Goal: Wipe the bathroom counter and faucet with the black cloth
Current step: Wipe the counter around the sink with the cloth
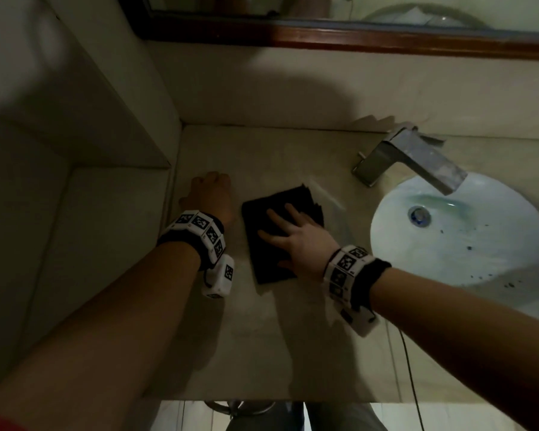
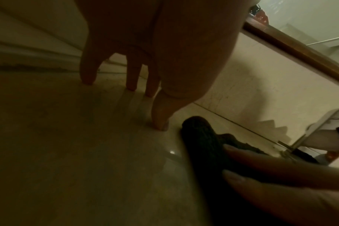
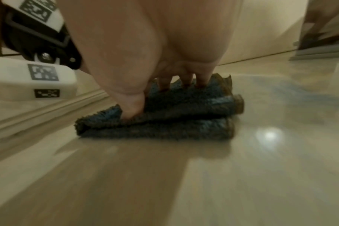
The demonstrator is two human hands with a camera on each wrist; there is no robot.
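Pressed flat with spread fingers, the right hand (image 1: pixel 299 241) lay on the folded black terry cloth (image 1: pixel 274 241), pinning it to the glossy beige stone counter (image 1: pixel 262 337) left of the white oval basin (image 1: pixel 461 237). Beside the cloth, the left hand (image 1: pixel 210 194) rested its straight fingertips (image 2: pixel 87 79) on the counter, holding nothing. Behind the basin stood the angular chrome faucet (image 1: pixel 414 160).
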